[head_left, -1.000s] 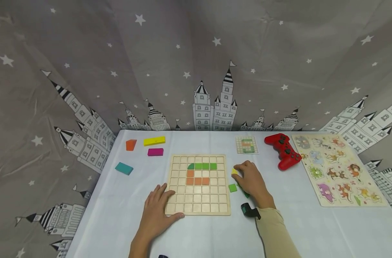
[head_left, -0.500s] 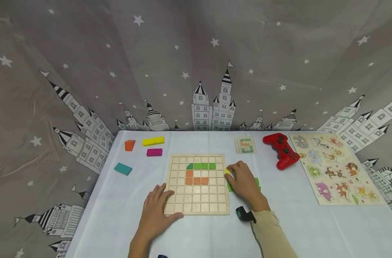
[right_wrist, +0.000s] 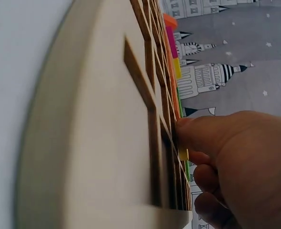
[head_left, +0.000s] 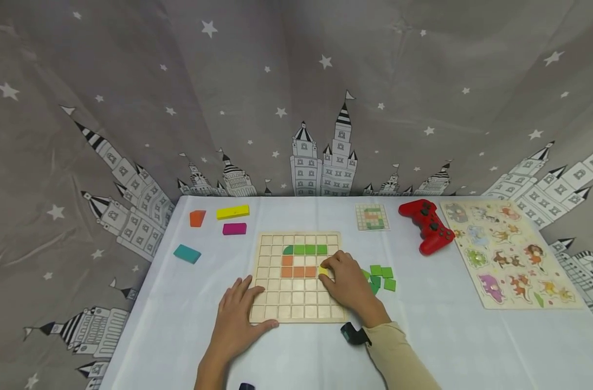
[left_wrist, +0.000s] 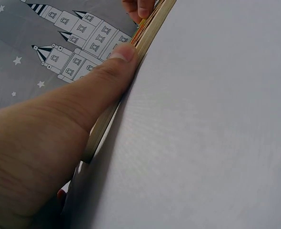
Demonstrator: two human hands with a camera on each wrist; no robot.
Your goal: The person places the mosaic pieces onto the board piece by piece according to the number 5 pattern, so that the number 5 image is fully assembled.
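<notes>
A wooden grid board (head_left: 296, 303) lies on the white table, holding a row of green tiles (head_left: 310, 249) and orange tiles (head_left: 298, 272). My right hand (head_left: 342, 281) is over the board's right side and pinches a small yellow tile (head_left: 323, 270) at the cell just right of the orange row; the right wrist view shows the yellow tile (right_wrist: 183, 154) at the fingertips against the board (right_wrist: 107, 143). My left hand (head_left: 238, 317) rests flat on the board's lower left corner, thumb (left_wrist: 116, 62) along the board's edge (left_wrist: 145, 33).
Loose green tiles (head_left: 380, 277) lie right of the board. A pattern card (head_left: 372, 217), a red game controller (head_left: 427, 226) and an animal puzzle (head_left: 508, 254) sit to the right. Orange (head_left: 197, 218), yellow (head_left: 233, 212), magenta (head_left: 234, 228) and teal (head_left: 187, 253) blocks lie at left.
My right hand has moved left from the loose green tiles onto the board, carrying the yellow tile. The green tiles it covered now show. The left hand has stayed put.
</notes>
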